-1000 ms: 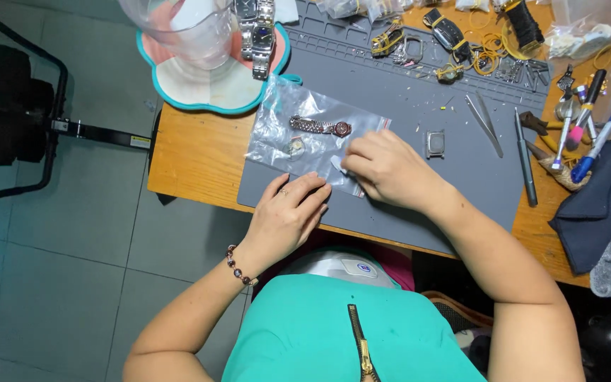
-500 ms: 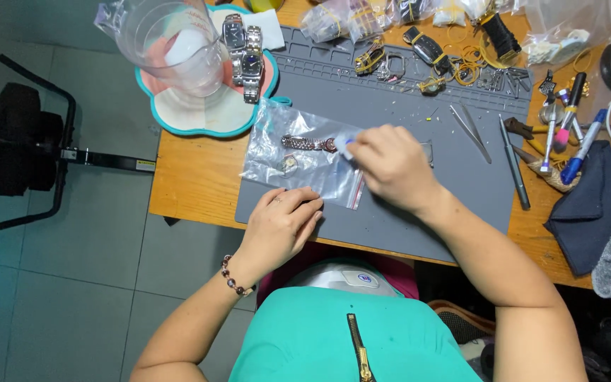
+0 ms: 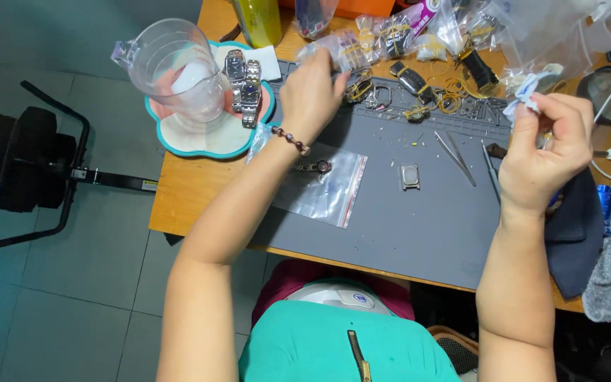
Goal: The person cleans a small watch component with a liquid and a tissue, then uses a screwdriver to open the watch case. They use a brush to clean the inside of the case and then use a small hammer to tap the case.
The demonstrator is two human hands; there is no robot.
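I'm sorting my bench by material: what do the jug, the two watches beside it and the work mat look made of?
The jug looks like clear plastic: see-through walls with a moulded handle. The two watches look like polished steel: shiny silvery link bands, though plating can't be ruled out. The work mat looks like matte grey rubber or silicone: dull, flat, with moulded compartments along its far edge.

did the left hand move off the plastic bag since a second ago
Yes. The left hand has left the clear zip bag and gone to the mat's far edge, by the pile of small bags.
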